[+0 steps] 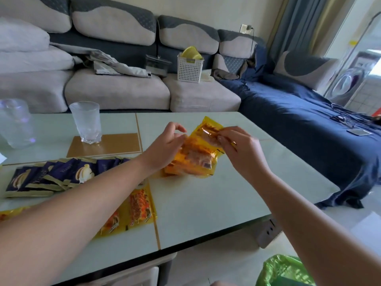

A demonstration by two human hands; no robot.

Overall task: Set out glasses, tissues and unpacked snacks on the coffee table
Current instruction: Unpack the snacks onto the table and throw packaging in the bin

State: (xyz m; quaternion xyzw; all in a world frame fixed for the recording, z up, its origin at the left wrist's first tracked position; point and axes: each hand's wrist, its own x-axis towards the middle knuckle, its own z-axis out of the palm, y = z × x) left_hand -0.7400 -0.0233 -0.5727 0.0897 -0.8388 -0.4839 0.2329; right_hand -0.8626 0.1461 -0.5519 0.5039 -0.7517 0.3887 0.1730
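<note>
Fingers (pixel 223 136) of both hands pinch orange snack packet (pixel 193 159), its print blurred.

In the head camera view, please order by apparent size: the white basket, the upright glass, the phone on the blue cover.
1. white basket and upright glass: look alike; the glass is nearer, so no ranking.
2. phone, smallest.

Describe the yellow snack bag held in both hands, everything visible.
The yellow snack bag is glossy, crinkled translucent plastic with orange print. It is tilted, its lower end resting on the coffee table. The left hand grips its left side; the right hand pinches the top edge. Whether it is torn open is unclear.
</note>
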